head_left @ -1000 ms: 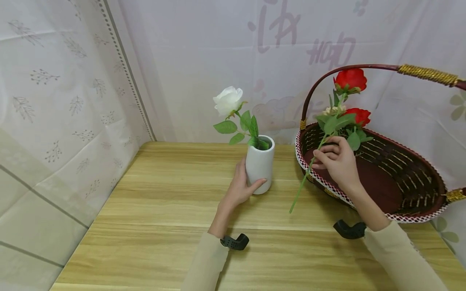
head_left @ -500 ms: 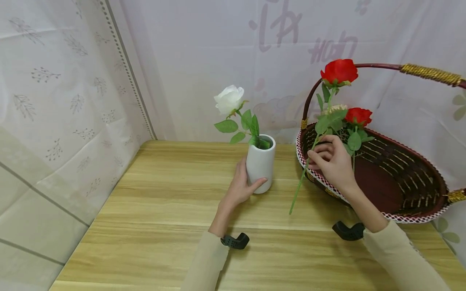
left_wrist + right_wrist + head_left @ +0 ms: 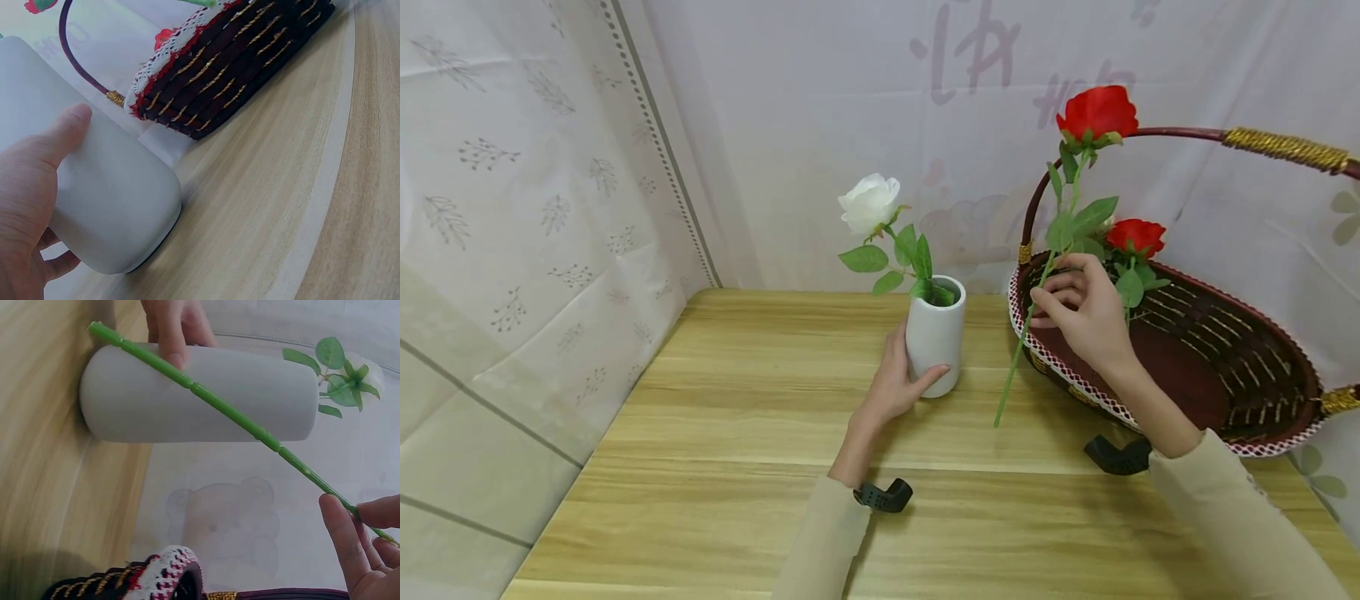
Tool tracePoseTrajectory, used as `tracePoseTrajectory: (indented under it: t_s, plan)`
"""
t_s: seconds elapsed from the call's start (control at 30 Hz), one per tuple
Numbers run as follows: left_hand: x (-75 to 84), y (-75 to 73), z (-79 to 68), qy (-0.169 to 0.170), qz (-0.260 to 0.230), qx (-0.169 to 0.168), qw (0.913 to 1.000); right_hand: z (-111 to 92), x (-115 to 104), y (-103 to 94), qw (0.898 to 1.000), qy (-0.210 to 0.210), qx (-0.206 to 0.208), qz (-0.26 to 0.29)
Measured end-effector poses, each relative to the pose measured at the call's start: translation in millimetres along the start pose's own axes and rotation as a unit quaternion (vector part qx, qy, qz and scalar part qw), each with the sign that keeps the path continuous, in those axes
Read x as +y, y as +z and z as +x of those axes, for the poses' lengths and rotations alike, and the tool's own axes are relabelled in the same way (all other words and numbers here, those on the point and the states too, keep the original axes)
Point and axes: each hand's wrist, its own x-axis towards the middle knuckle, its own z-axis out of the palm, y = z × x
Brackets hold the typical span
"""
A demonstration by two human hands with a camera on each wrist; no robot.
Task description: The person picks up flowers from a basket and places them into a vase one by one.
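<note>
A white vase (image 3: 936, 354) stands upright on the table, and my left hand (image 3: 895, 385) grips its lower body from the left, thumb across the front. A white rose (image 3: 870, 204) with green leaves leans out of its mouth to the left. To the right, my right hand (image 3: 1088, 321) pinches the green stem of a red rose (image 3: 1097, 114) between thumb and fingers. Its bloom points up and its cut end hangs down toward the left, over the basket's near rim. In the right wrist view the bare stem (image 3: 231, 414) crosses in front of the vase.
A dark wicker basket (image 3: 1180, 379) with a lace-trimmed rim and tall arched handle (image 3: 1285, 152) stands on the right. A second red rose (image 3: 1137, 237) leans in its back left part. The wooden table (image 3: 737, 408) meets a pale printed curtain (image 3: 790, 150) behind.
My right hand has lifted the red rose higher and slightly left, separating its bloom from the other red rose. The left hand and vase have stayed in place.
</note>
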Motion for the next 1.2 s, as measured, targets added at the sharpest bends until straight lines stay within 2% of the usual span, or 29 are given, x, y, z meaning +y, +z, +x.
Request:
tracePoseTrajectory:
  t_s: [0.6, 0.93, 1.2]
  plan:
    - [0.2, -0.4, -0.7, -0.006, 0.003, 0.002, 1.0, 22, -23, -0.6, 0.999, -0.026, 0.013, 0.024]
    - [1.8, -1.0, -1.1, -0.008, -0.003, 0.0, 1.0, 32, -36, 2.6, 0.999, -0.049, 0.016, -0.005]
    - [2.0, -0.6, -0.6, -0.005, -0.003, 0.0, 1.0, 43, -43, 3.3, 0.998, -0.059, 0.016, 0.006]
